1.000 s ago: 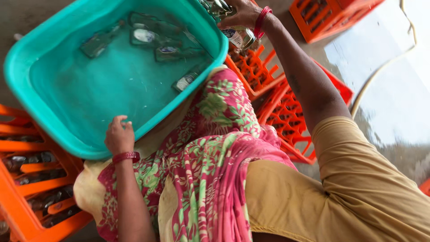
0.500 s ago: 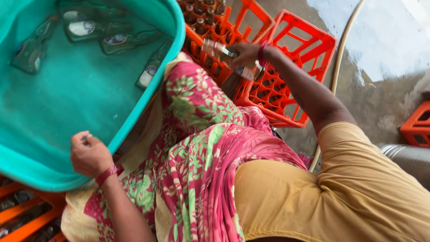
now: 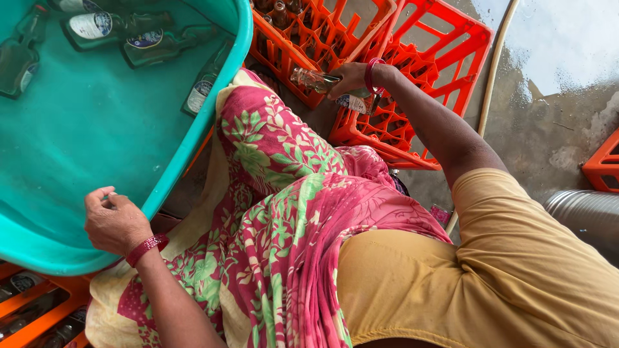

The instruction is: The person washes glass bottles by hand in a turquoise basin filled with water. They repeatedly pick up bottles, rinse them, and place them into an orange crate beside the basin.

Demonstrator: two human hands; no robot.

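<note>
Glass bottle (image 3: 316, 80) lies on its side in the right hand (image 3: 350, 78), fingers closed around its body, above the orange crates (image 3: 412, 77) beyond the person's knee. The left hand (image 3: 116, 222) rests on the near rim of the teal tub (image 3: 193, 148), fingers loosely curled, gripping nothing. Other bottles (image 3: 116, 26) lie submerged in the tub's water.

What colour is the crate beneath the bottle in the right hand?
Orange crate, seen clearly from the head view.
</note>
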